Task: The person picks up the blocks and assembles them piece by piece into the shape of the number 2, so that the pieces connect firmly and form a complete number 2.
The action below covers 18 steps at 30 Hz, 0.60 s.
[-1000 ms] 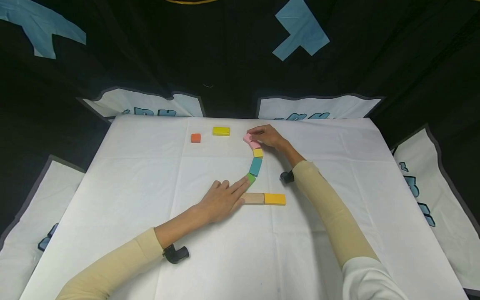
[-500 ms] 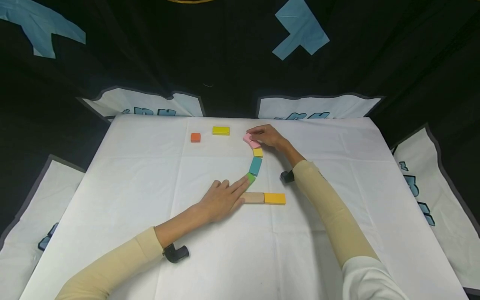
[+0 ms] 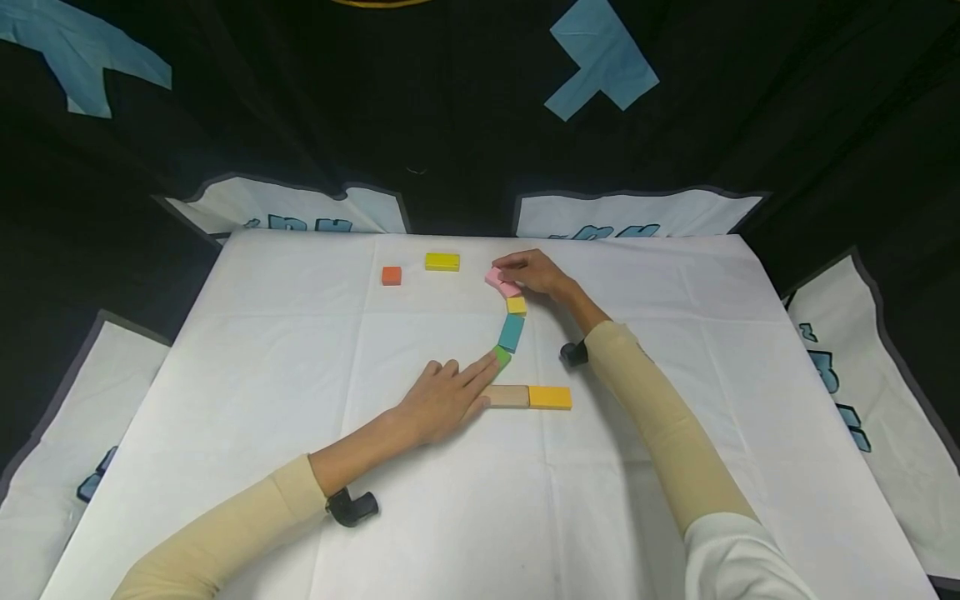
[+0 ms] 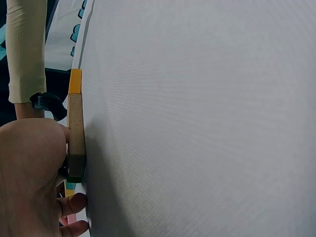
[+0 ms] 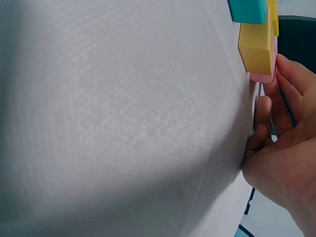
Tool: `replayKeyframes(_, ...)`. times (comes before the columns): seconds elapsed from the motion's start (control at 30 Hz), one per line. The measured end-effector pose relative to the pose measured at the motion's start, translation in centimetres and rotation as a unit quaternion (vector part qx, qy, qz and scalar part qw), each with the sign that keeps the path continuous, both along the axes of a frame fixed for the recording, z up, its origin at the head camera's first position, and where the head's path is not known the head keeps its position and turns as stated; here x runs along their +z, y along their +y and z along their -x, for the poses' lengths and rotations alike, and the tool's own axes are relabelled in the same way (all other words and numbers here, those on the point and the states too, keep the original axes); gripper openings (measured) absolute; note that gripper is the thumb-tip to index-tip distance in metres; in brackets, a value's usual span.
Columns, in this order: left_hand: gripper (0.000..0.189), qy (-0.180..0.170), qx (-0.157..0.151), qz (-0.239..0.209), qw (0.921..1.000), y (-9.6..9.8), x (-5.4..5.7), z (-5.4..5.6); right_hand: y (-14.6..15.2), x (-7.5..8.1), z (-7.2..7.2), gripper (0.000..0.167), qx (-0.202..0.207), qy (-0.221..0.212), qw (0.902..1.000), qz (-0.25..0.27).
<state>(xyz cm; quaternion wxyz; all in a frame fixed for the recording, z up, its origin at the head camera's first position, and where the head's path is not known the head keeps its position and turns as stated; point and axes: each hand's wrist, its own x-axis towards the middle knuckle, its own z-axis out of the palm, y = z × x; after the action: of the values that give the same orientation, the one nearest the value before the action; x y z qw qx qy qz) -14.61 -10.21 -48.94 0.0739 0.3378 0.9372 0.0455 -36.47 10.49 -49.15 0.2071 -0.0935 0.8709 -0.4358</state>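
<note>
Wooden toy blocks form a curved chain on the white cloth. My right hand (image 3: 534,271) is at its far end, thumb and fingertips pinching a pink block (image 3: 493,277). A second pink block (image 3: 511,290) follows, then a small yellow block (image 3: 516,306), a teal block (image 3: 512,332) and a green block (image 3: 503,357). Straight fingers of my left hand (image 3: 442,404) lie on the green block, partly covering it. Its thumb lies by a plain wood block (image 4: 75,123), which meets an orange-yellow block (image 3: 550,398) end to end. The right wrist view shows fingertips beside the pink block (image 5: 263,78).
A small orange block (image 3: 392,276) and a longer yellow block (image 3: 442,262) lie apart at the back left of the table (image 3: 660,283). Dark curtains (image 3: 450,125) with blue tape hang behind the table's far edge.
Almost nothing moves. The pink block at the far end has shifted very slightly to the left under the right hand; the left hand stays put.
</note>
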Motion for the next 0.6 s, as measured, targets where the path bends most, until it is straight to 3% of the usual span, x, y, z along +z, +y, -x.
replayKeyframes(0.6,0.061,0.007,-0.004,0.004,1.0,0.02,0.06,0.0,-0.18,0.05,-0.11,0.034,0.003,0.002,1.0,0.006)
